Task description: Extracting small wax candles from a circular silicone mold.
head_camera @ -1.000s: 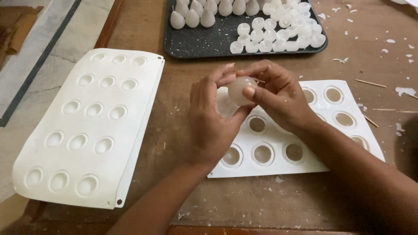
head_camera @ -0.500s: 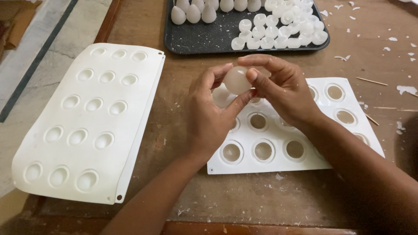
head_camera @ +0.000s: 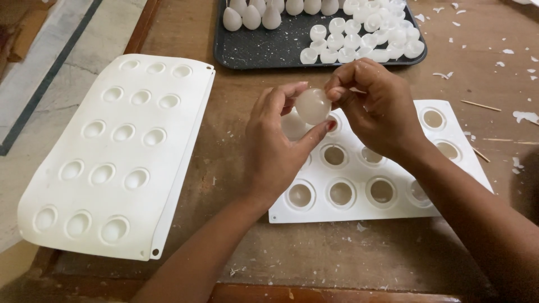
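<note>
Seen from above, a dark tray (head_camera: 264,53) of small white pieces is cut off by the top edge, and the right forearm hides part of a flat white mould (head_camera: 393,210) with round cavities. A pale, translucent ball (head_camera: 313,105) is held above that mould, between both hands. The left hand (head_camera: 275,151) pinches it from below and the side with thumb and fingers; the right hand (head_camera: 379,106) is curled at its right side, fingertips touching it. A second white mould (head_camera: 112,151) lies well apart on the left of the wooden bench (head_camera: 236,123).
</note>
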